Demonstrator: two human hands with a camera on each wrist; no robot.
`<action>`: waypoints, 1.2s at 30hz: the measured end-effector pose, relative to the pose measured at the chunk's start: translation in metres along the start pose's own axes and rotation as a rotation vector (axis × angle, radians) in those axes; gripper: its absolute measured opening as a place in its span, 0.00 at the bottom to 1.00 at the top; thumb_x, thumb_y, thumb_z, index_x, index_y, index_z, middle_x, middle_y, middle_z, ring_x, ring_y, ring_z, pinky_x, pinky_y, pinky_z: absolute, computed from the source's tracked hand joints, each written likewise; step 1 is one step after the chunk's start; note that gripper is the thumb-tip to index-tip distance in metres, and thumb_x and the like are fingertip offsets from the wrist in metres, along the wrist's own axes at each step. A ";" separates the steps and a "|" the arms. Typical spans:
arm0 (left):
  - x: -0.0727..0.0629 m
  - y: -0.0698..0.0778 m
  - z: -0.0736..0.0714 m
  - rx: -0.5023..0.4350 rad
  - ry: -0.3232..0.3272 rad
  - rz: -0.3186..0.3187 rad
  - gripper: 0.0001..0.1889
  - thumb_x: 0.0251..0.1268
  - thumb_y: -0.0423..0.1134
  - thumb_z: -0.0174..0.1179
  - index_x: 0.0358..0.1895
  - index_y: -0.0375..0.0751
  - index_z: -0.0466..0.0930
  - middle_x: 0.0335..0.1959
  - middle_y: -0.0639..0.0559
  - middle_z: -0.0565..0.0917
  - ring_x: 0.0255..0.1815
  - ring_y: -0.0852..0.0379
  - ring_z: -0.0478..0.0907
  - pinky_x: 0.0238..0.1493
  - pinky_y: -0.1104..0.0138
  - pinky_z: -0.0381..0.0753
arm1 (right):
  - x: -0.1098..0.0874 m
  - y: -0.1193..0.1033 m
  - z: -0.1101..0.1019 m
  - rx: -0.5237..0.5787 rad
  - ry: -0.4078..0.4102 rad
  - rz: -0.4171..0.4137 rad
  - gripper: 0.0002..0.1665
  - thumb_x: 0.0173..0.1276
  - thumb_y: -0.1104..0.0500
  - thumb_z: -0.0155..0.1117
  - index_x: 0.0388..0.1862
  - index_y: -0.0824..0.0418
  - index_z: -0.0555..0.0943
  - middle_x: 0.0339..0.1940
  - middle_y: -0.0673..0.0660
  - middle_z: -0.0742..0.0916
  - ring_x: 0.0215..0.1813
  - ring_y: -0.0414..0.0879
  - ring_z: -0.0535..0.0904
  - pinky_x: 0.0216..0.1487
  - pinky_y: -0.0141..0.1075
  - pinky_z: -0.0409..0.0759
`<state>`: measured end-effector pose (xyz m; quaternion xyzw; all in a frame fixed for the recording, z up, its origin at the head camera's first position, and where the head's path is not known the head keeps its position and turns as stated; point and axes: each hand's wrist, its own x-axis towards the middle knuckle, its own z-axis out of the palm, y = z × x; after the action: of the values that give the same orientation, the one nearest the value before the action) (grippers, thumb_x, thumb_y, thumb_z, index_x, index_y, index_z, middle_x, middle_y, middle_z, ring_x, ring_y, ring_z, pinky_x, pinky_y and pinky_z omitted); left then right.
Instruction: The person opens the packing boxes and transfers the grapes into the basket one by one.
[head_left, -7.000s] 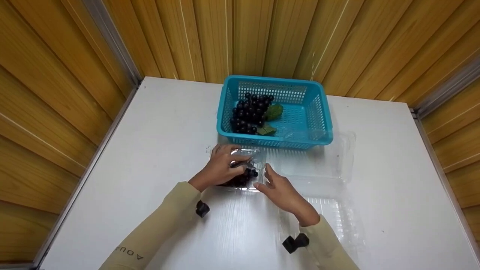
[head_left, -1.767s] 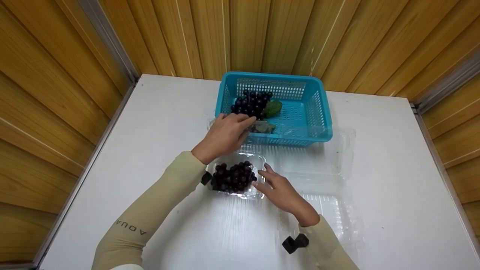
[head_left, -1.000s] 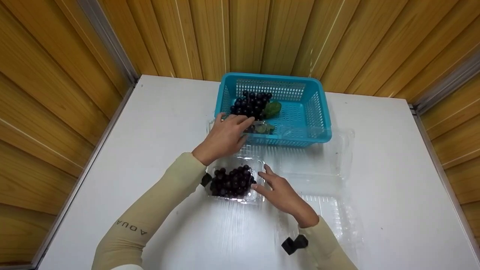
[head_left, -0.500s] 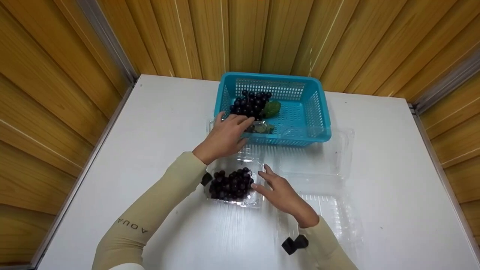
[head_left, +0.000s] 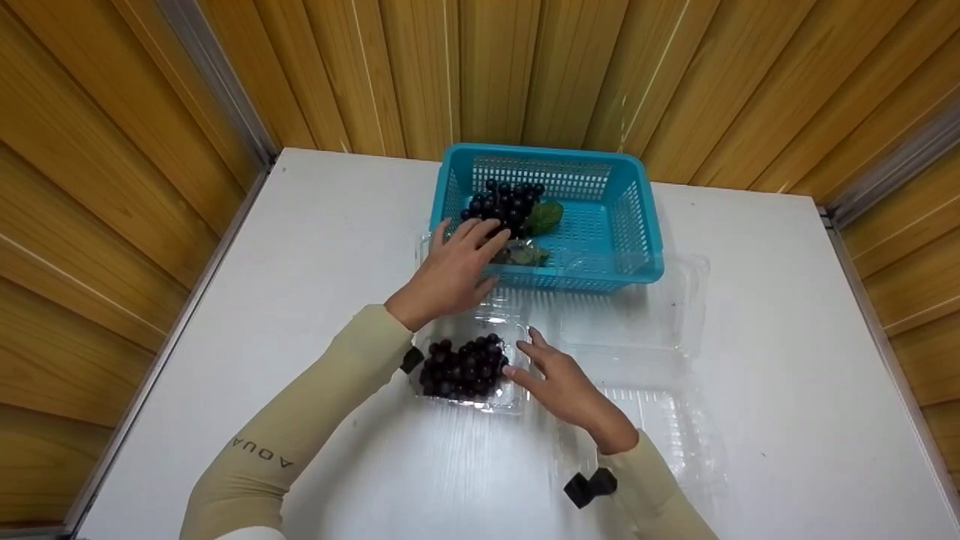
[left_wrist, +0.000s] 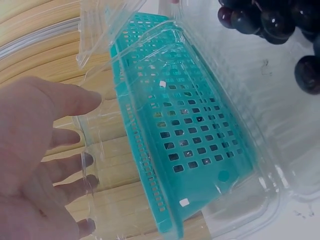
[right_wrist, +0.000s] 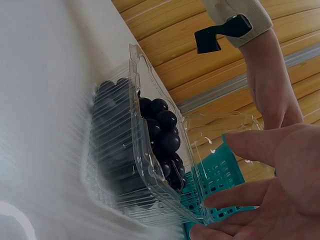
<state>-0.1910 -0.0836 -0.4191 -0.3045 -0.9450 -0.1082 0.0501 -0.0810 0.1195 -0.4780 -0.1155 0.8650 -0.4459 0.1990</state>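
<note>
A bunch of dark grapes (head_left: 463, 367) lies inside a clear plastic box (head_left: 519, 391) near the middle of the table. You can see the round grapes through the see-through side in the right wrist view. The box's clear lid (head_left: 517, 296) stands up at the back, tilted, between the grapes and a blue basket.

The left hand (head_left: 454, 270) is up at the lid. Its fingers are spread apart and nearly straight, and in the left wrist view their tips touch the lid's edge. The thumb sits well apart from the fingers, so the hand is not clamped on anything.

The right hand (head_left: 559, 382) is at the right side of the box. Its fingers and thumb are apart too, with fingertips by the rim. I cannot tell how hard they touch it.

Just behind the lid is the blue basket (head_left: 547, 151), full of little holes. On its left side are more dark grapes (head_left: 504, 204) with a green leaf (head_left: 545, 217) beside them.

To the right, another clear box (head_left: 630, 322) lies spread out flat on the white table (head_left: 337, 225). Past the table stands a yellow-brown wall (head_left: 495, 67) with wood lines.
</note>
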 end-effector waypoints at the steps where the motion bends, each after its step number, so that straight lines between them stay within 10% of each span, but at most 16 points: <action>1: -0.001 0.000 0.000 -0.006 0.000 0.002 0.33 0.66 0.50 0.60 0.73 0.48 0.61 0.74 0.48 0.63 0.75 0.45 0.58 0.73 0.39 0.50 | 0.000 0.000 0.000 0.000 0.002 0.001 0.40 0.73 0.45 0.55 0.72 0.70 0.62 0.78 0.69 0.54 0.71 0.63 0.67 0.70 0.54 0.65; 24: -0.018 -0.003 0.005 -0.064 0.135 0.055 0.34 0.63 0.45 0.64 0.71 0.47 0.63 0.74 0.46 0.62 0.76 0.45 0.56 0.73 0.40 0.51 | -0.001 0.001 0.000 0.017 0.001 0.021 0.40 0.72 0.45 0.56 0.73 0.69 0.61 0.78 0.68 0.53 0.71 0.63 0.66 0.70 0.54 0.66; 36: -0.025 -0.002 0.006 -0.077 0.218 0.068 0.28 0.64 0.43 0.63 0.67 0.48 0.68 0.62 0.46 0.71 0.62 0.50 0.71 0.61 0.56 0.73 | 0.000 0.000 0.001 0.022 0.001 0.028 0.40 0.72 0.45 0.56 0.73 0.68 0.61 0.79 0.67 0.53 0.72 0.63 0.65 0.70 0.54 0.65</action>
<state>-0.1719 -0.0976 -0.4294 -0.3247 -0.9182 -0.1750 0.1446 -0.0803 0.1187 -0.4785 -0.1009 0.8617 -0.4526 0.2062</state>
